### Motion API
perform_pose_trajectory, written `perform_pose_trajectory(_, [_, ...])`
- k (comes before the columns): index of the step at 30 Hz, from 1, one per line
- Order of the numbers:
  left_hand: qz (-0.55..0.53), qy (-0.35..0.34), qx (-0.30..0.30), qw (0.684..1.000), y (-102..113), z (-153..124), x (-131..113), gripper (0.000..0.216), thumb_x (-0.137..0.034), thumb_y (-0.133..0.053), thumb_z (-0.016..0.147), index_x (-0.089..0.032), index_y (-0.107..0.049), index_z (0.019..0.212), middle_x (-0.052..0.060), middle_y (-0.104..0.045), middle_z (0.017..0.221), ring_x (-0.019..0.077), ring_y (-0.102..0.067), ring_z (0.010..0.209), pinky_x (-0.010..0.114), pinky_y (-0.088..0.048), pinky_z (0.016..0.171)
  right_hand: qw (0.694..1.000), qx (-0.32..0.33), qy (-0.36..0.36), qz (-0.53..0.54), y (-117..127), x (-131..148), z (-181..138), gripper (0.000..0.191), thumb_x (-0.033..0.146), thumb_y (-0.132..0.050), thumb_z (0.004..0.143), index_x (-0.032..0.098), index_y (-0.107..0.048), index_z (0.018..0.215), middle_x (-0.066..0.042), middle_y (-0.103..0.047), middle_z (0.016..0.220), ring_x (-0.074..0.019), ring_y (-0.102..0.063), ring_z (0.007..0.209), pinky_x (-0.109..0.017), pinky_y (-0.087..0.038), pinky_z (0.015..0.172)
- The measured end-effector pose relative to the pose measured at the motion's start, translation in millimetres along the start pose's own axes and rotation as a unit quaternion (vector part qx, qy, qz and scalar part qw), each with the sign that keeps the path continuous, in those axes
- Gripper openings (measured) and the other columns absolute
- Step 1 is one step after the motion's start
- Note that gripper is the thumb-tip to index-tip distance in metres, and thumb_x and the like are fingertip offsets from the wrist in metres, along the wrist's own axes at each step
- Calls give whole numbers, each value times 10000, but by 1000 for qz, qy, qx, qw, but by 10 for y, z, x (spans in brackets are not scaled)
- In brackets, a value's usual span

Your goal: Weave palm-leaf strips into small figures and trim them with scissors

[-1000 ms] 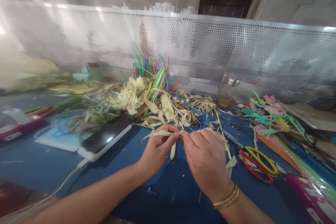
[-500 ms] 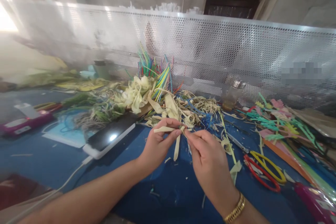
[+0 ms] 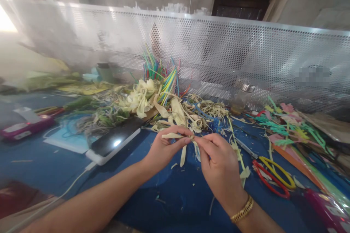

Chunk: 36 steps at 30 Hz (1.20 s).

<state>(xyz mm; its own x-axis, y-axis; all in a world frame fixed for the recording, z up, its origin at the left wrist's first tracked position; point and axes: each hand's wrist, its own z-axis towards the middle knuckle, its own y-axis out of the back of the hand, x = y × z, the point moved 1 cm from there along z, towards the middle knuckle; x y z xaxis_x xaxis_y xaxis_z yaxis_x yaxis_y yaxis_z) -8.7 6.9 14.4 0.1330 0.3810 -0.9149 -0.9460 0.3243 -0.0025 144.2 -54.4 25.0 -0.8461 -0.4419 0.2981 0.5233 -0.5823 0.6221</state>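
My left hand (image 3: 164, 147) pinches a small piece made of pale cream strips (image 3: 182, 153), with loose ends hanging down below the fingers. My right hand (image 3: 218, 162) meets it from the right, fingertips closed on the same piece; a gold bracelet (image 3: 242, 209) is on that wrist. Both hands hover just above the blue table surface (image 3: 175, 196). Right behind them lies a heap of cream and blue strips (image 3: 197, 113).
A phone on a white power bank (image 3: 113, 142) with a cable lies to the left. Red and yellow scissors (image 3: 272, 176) lie to the right, beside colourful strips (image 3: 287, 123). Coloured straws (image 3: 161, 74) stand at the back before a perforated metal screen (image 3: 218, 51). A pink case (image 3: 24, 127) sits far left.
Both hands have stayed close together on the strip piece, shifting slightly; the fingers of my right hand have worked along it. The camera view has drifted a little.
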Motion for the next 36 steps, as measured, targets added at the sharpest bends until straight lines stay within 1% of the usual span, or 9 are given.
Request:
perform_pose_trajectory(7, [-149, 86, -15, 985, -26, 0, 74, 276, -208, -785, 662, -194, -700, 925, -15, -620, 728, 96, -551, 682, 218, -434, 664, 982, -55, -125, 134, -28, 28, 7, 16, 221, -616, 838, 227, -622, 824, 20, -645, 740, -124, -584, 662, -249, -467, 640])
perform_pose_trajectory(13, [-147, 122, 26, 981, -84, -19, 103, 161, -226, -783, 664, -154, -717, 792, 34, -662, 808, 150, -583, 781, 277, -449, 756, 971, -61, -155, 170, -61, 10, -1, 49, 234, -641, 802, 221, -607, 834, 1, -637, 777, -144, -599, 701, -272, -493, 645])
perform_pose_trajectory(18, [-162, 156, 60, 972, -96, -10, 141, 177, -318, -691, 770, -145, -695, 732, 31, -624, 753, 143, -549, 762, 287, -430, 765, 946, 16, -168, 278, -40, -62, 35, 86, 288, -599, 840, 217, -632, 877, -16, -663, 788, -146, -634, 676, -283, -523, 644])
perform_pose_trajectory(20, [-181, 181, 59, 965, -70, 4, 138, 185, -344, -683, 777, -159, -676, 775, 16, -606, 762, 133, -539, 759, 276, -421, 751, 942, 19, -181, 282, -8, -121, 72, 144, 327, -596, 843, 222, -652, 925, -26, -671, 818, -145, -629, 663, -285, -517, 625])
perform_pose_trajectory(24, [-209, 247, 99, 941, -34, 5, 108, 262, -347, -754, 702, -174, -650, 869, -6, -584, 729, 115, -531, 700, 253, -400, 687, 944, 41, -199, 262, -19, -225, 124, 213, 385, -605, 832, 241, -704, 955, -53, -660, 957, -183, -613, 847, -319, -486, 726])
perform_pose_trajectory(27, [-234, 285, 133, 920, -48, -15, 110, 269, -363, -761, 691, -152, -649, 815, 5, -592, 699, 109, -527, 656, 246, -383, 649, 885, 94, -259, 375, -120, -233, 100, 201, 403, -653, 791, 236, -722, 879, -48, -658, 975, -203, -596, 937, -331, -461, 793])
perform_pose_trajectory(31, [-260, 303, 135, 907, -75, -29, 141, 268, -411, -700, 748, -148, -653, 774, 8, -590, 675, 107, -509, 632, 247, -370, 633, 781, 64, -344, 517, -220, -177, 49, 163, 344, -737, 706, 228, -695, 812, -1, -655, 832, -156, -579, 797, -303, -442, 764])
perform_pose_trajectory(33, [-244, 306, 147, 909, -83, -30, 149, 281, -422, -680, 761, -142, -666, 779, 14, -591, 689, 106, -492, 625, 247, -360, 621, 756, 59, -349, 551, -241, -157, 45, 134, 327, -733, 707, 222, -678, 769, 26, -617, 708, -126, -544, 680, -286, -431, 710])
perform_pose_trajectory(36, [-197, 308, 174, 914, -83, -31, 142, 272, -397, -657, 779, -130, -670, 733, 27, -595, 711, 101, -469, 614, 238, -338, 596, 752, 37, -350, 557, -258, -197, 59, 127, 326, -736, 699, 222, -668, 727, 35, -595, 657, -118, -519, 628, -287, -418, 695])
